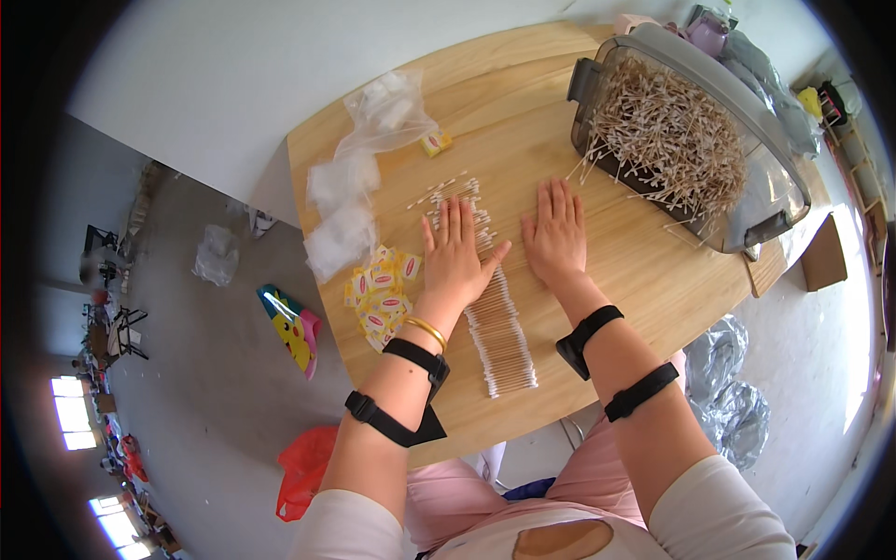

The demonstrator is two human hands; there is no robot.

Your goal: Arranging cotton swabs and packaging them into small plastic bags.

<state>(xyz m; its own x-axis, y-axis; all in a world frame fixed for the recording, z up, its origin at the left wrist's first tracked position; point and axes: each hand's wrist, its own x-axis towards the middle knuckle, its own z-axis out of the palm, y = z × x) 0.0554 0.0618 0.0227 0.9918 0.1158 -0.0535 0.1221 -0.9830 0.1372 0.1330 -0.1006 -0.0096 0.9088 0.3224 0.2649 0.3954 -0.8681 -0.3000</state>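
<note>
Cotton swabs point(498, 331) lie side by side in a long row on the wooden counter point(523, 84), from near its close edge to beneath the left hand point(452, 263). Yellow-and-white packets point(381, 291) lie left of the row. The left grip is flat, palm down over the swabs, clasping nothing; the right hand point(556, 238) is flat beside it, likewise unclenched. Farther right, a clear bin point(775, 196) holds a loose heap point(667, 131).

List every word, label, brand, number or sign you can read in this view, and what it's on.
No text is readable.
Yellow-and-white cards: red oval marks, lettering too small to read.
Small yellow-and-white piece farther back: red mark, too small to read.
Cotton swabs at the left hand: no lettering seen.
</note>
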